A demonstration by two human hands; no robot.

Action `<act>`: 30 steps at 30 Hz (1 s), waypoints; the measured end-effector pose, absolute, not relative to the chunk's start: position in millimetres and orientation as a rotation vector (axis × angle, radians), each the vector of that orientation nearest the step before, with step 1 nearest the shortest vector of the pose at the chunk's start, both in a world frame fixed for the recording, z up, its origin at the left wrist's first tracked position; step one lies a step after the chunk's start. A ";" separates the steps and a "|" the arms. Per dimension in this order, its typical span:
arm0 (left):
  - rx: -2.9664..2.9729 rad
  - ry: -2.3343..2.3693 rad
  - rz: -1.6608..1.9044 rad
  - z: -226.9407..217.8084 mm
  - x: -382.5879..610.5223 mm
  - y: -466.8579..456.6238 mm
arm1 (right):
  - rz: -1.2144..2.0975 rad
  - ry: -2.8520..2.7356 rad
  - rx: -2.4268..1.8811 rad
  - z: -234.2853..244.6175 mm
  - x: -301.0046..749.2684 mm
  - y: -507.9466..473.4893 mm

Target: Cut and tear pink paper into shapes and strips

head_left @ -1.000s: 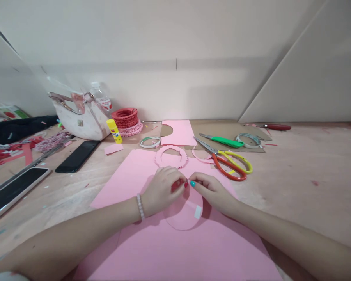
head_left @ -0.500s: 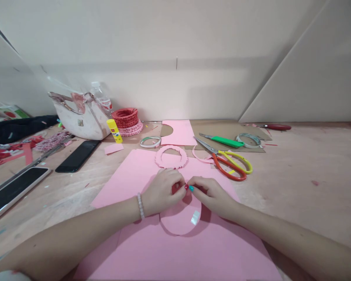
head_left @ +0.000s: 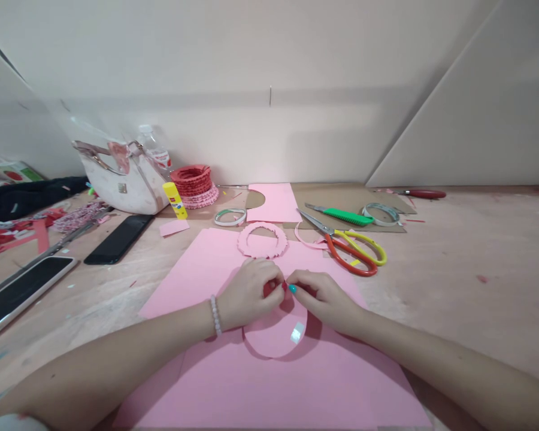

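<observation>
A round pink paper piece [head_left: 269,341] hangs beneath my fingers, a glossy bit of tape [head_left: 297,332] at its right side. My left hand [head_left: 254,287], a beaded bracelet at its wrist, pinches the upper edge of this piece. From the other side my right hand [head_left: 326,296] has its fingers closed at the same edge, and the thumbs almost meet. The exact hold is hidden behind the fingers. Large pink paper sheets [head_left: 269,395] lie under both hands. Just beyond the fingertips rests a pink paper ring with a jagged rim [head_left: 239,240].
Scissors [head_left: 353,257], a green-handled cutter [head_left: 348,216] and a tape roll [head_left: 391,220] lie back right. Back left stand a glue stick [head_left: 175,200], a stack of red and pink rings [head_left: 191,179] and a handbag [head_left: 126,191]. Two phones [head_left: 119,239] lie left.
The round paper piece has shifted slightly left and up, its tape moving with it. My thumbs have turned a little at the edge. Both hands keep nearly the same place.
</observation>
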State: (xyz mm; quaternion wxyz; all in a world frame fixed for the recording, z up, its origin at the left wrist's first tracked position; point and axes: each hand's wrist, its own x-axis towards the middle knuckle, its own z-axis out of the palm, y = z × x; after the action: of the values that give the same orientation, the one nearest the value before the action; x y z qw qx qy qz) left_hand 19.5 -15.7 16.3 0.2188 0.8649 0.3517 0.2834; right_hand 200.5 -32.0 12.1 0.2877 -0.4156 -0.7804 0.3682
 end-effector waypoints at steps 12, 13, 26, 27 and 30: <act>2.412 0.976 0.781 14.7 19.0 -15.5 | 0.918 -2.153 -1.101 8.4 201.1 -31.1; 2.410 0.973 0.783 14.7 18.9 -15.6 | 0.916 -2.156 -1.102 8.4 200.9 -31.1; 2.412 0.977 0.764 14.2 18.7 -16.2 | 0.936 -2.155 -1.104 8.6 201.5 -31.5; 2.411 0.978 0.762 14.0 18.7 -16.0 | 0.934 -2.155 -1.104 8.5 201.7 -31.6; 2.410 0.975 0.758 13.5 18.4 -15.1 | 0.923 -2.163 -1.103 7.9 201.8 -31.5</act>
State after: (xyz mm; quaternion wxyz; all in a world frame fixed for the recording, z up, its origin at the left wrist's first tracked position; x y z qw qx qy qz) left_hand 18.4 -15.1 13.5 0.2152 0.8690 0.3516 0.2735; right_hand 201.8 -31.5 7.9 0.2688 -0.4091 -0.8020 0.3423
